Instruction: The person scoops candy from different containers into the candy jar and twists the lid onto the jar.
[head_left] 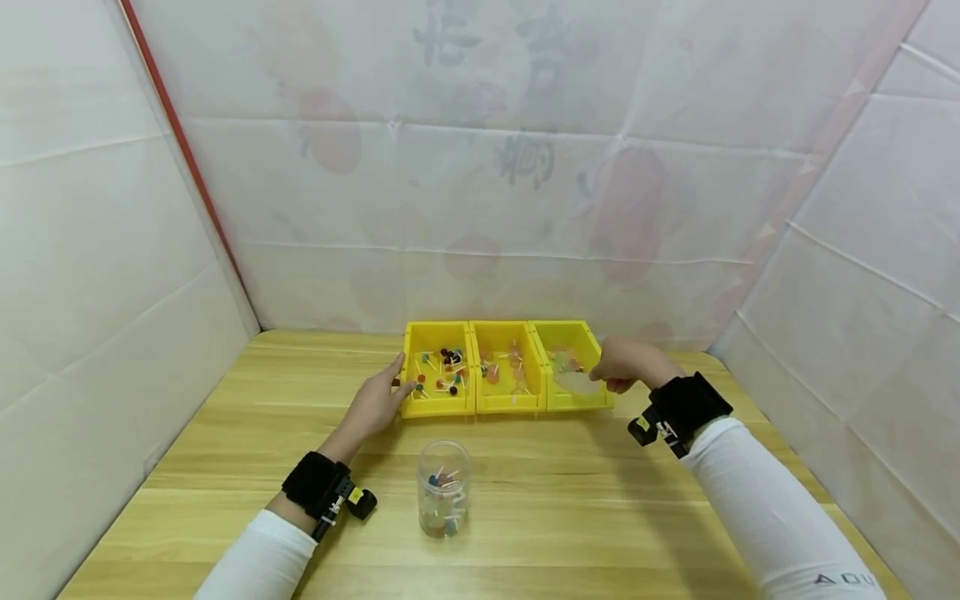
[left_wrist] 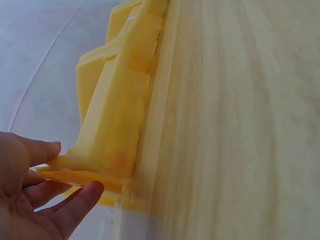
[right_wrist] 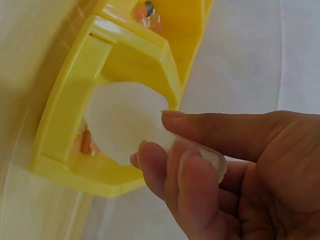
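Three yellow bins stand side by side at the back of the wooden table. The left bin [head_left: 438, 398] [left_wrist: 112, 115] holds several lollipops. My left hand [head_left: 400, 377] [left_wrist: 75, 169] pinches that bin's front left corner lip between thumb [left_wrist: 82, 197] and fingers [left_wrist: 45, 150]. My right hand [head_left: 606, 377] [right_wrist: 157, 135] pinches a translucent round lid [head_left: 576, 382] [right_wrist: 122, 120] by its edge, over the front opening of the right bin [head_left: 577, 402] [right_wrist: 70, 105]. A clear jar [head_left: 444, 487] with a few lollipops inside stands uncapped near the table's front.
The middle bin [head_left: 510, 402] also holds a few lollipops. White sheeted walls close in the table [head_left: 570, 508] on the left, back and right. Bare wood lies around the jar.
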